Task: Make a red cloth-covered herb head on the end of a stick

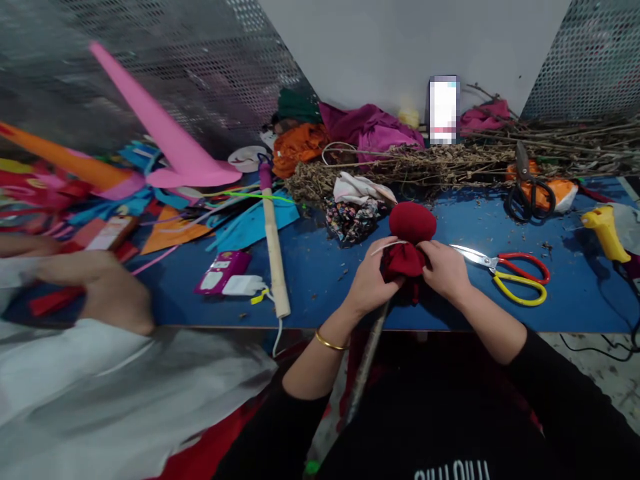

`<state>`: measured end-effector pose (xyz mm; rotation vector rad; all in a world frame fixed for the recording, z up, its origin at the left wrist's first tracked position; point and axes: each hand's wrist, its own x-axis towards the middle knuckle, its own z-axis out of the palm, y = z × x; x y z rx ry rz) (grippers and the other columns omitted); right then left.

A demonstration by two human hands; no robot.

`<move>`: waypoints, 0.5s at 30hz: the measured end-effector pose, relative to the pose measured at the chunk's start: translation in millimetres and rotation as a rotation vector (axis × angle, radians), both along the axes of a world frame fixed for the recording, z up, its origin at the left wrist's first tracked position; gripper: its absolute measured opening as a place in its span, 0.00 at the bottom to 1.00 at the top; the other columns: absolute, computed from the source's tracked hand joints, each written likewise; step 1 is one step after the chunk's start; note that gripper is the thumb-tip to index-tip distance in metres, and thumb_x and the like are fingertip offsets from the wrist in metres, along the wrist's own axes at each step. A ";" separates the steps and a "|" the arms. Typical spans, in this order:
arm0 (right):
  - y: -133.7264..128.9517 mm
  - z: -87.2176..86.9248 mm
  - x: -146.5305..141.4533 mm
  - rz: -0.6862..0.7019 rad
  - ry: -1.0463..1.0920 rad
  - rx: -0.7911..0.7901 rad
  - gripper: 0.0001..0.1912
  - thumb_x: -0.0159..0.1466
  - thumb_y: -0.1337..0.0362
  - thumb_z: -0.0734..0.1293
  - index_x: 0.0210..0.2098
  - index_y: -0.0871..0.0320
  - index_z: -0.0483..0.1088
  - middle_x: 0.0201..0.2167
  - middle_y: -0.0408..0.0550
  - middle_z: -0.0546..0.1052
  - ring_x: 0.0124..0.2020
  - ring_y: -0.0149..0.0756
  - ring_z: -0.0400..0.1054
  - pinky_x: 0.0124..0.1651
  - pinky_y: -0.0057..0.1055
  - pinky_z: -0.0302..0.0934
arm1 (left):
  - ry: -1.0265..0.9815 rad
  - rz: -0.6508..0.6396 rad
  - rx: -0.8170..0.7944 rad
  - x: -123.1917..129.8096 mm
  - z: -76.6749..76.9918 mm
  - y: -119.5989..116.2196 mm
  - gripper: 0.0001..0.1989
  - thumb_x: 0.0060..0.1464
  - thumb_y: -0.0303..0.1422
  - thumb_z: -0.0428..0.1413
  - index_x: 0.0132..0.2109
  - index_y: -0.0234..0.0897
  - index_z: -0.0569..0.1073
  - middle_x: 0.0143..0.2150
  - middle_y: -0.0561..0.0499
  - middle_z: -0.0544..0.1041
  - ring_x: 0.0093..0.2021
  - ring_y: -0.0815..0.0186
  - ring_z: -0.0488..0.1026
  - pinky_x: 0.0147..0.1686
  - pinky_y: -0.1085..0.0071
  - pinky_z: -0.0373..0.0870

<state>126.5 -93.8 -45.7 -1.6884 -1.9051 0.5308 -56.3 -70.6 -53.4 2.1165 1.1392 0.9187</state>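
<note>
Both my hands grip a red cloth bundle [405, 261] below its round, stuffed-looking top [413, 222]. My left hand [369, 277] is closed on its left side, and a thin pale strip [387, 247] runs out over those fingers. Closed on the right side of the gathered cloth is my right hand [446, 268]. A stick [367, 363] slants down from under the bundle toward my lap; how it joins the cloth is hidden. Scissors with one red and one yellow handle [520, 277] lie just right of my right hand.
A co-worker's blurred hand [113, 287] is at the left. Around are a wooden stick [274, 257], a purple box [223, 272], dried twigs [465, 163], black scissors [530, 190], a yellow glue gun [605, 230], a propped phone [444, 110] and a patterned cloth [353, 217] on the blue table [320, 293].
</note>
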 end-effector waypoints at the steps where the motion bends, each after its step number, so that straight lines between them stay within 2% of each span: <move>1: 1.2 -1.8 0.0 0.001 0.038 0.002 0.13 0.58 0.69 0.61 0.39 0.55 0.73 0.37 0.49 0.78 0.36 0.38 0.70 0.36 0.29 0.56 | 0.033 -0.006 0.035 0.8 -0.4 -2.0 0.33 0.45 0.29 0.60 0.59 0.35 0.63 0.57 0.40 0.68 0.57 0.54 0.67 0.58 0.57 0.65; 5: 11.2 -6.8 1.4 -0.027 0.471 -0.036 0.08 0.58 0.66 0.59 0.26 0.56 0.68 0.22 0.41 0.71 0.26 0.31 0.63 0.29 0.26 0.53 | 0.143 0.060 0.230 11.3 8.1 -3.0 0.29 0.49 0.29 0.59 0.59 0.39 0.64 0.58 0.41 0.66 0.58 0.54 0.65 0.58 0.56 0.65; 9: 21.0 0.3 -0.2 -0.027 0.874 -0.113 0.11 0.55 0.59 0.63 0.20 0.57 0.63 0.17 0.36 0.62 0.20 0.26 0.54 0.24 0.25 0.48 | 0.218 0.068 0.348 23.0 21.4 11.5 0.15 0.50 0.29 0.58 0.47 0.37 0.74 0.55 0.41 0.66 0.56 0.54 0.65 0.55 0.58 0.66; 12: 25.1 12.8 -2.8 -0.003 1.046 -0.183 0.13 0.52 0.55 0.67 0.20 0.58 0.64 0.16 0.36 0.62 0.19 0.25 0.54 0.23 0.24 0.47 | 0.089 0.058 0.249 27.0 18.4 26.6 0.05 0.49 0.29 0.58 0.36 0.35 0.75 0.47 0.44 0.70 0.50 0.58 0.68 0.52 0.62 0.67; 15: 28.1 22.4 -1.8 0.018 1.145 -0.250 0.16 0.50 0.52 0.70 0.24 0.58 0.68 0.17 0.36 0.65 0.19 0.25 0.57 0.23 0.24 0.51 | -0.263 0.089 -0.066 29.2 3.7 37.9 0.11 0.44 0.32 0.62 0.38 0.35 0.74 0.39 0.48 0.74 0.40 0.63 0.71 0.44 0.67 0.70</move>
